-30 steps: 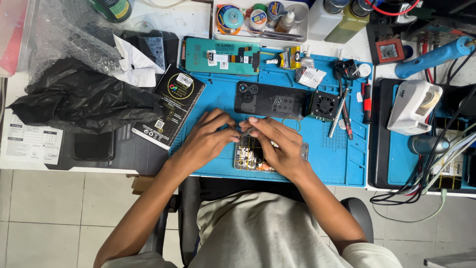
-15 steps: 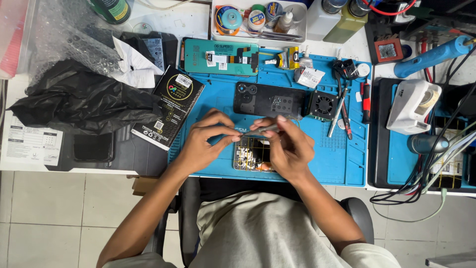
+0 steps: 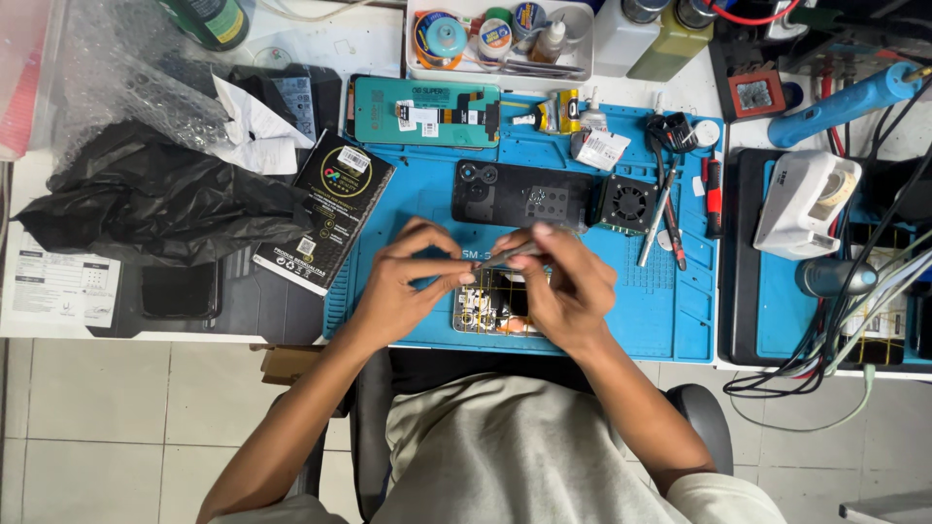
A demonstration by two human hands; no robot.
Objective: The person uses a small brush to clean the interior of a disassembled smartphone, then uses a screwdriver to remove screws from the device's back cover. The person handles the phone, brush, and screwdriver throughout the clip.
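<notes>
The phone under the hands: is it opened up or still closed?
Opened up: the phone lies on the blue mat with inner boards and parts bare.

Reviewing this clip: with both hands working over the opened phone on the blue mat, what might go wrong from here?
The right hand holds a thin tool above the opened phone; a slip may scratch its exposed parts. The left hand pinches at the tool's tip, so whatever tiny piece is there might drop into the phone. Loose screwdrivers lie close on the blue mat and may get knocked.
</notes>
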